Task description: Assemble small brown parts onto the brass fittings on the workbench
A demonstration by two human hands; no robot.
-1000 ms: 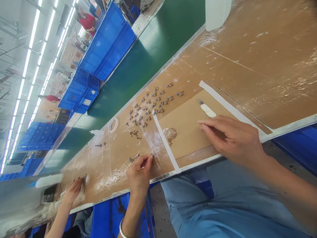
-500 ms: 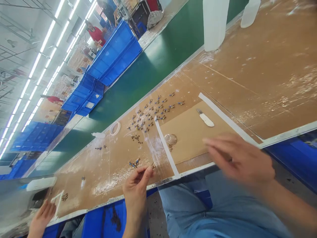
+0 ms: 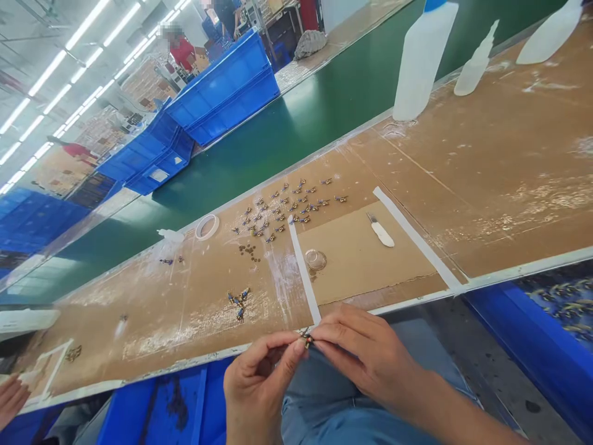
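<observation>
A small painted piece [image 3: 307,339] is held just off the near left corner of the cardboard sheet [image 3: 370,266], at the near edge of the counter [image 3: 208,309]. It is pinched from one side by the thumb and forefinger of the left hand [image 3: 262,378] and from the other by the gathered fingertips of the right hand [image 3: 364,352]; its exact shape is mostly hidden. The sheet is bordered by a white strip [image 3: 303,272] at its left and another at its right. On the sheet, a white-handled knife [image 3: 382,235] is laid toward the right, and a clear round dish [image 3: 315,259] is set by the left strip. Many blue-and-gold pieces [image 3: 293,207] are scattered beyond the sheet's far left corner, with small brown discs [image 3: 251,250] grouped to its left. Farther left, a white ring [image 3: 199,228] is seen, and a few similar pieces [image 3: 239,301] are clustered nearer the counter's edge.
</observation>
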